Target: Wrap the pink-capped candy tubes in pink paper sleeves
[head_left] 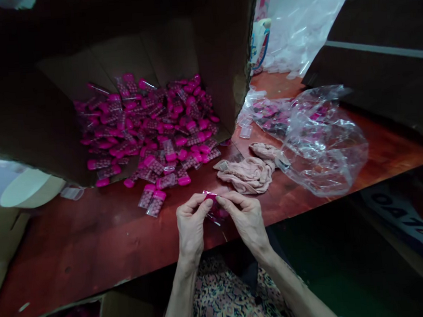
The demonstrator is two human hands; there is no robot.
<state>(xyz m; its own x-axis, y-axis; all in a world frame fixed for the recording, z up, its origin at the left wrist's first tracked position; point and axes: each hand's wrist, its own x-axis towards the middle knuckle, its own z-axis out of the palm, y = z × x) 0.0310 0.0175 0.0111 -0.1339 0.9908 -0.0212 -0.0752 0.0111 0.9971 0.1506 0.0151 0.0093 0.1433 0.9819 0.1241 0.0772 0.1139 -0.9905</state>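
Near the front edge of the red table, my left hand [191, 226] and my right hand [247, 219] pinch a small pink-and-clear plastic piece [210, 195] between thumbs and forefingers. It looks like thin film or a sleeve; my fingertips hide part of it, and its exact kind is unclear. Just beyond my left hand lie two small clear bottles [156, 204] with pink caps and pale pink beads inside. Many more such bottles [158, 128] are heaped in and spilling from a cardboard box [221, 46] tipped on its side.
A crumpled pinkish cloth [249, 174] lies right of my hands, beside a clear plastic bag [322, 146] with pink pieces near it. At left are a white bowl [30, 189] and a small clear container [72, 193]. Another carton [126, 316] stands below the table edge.
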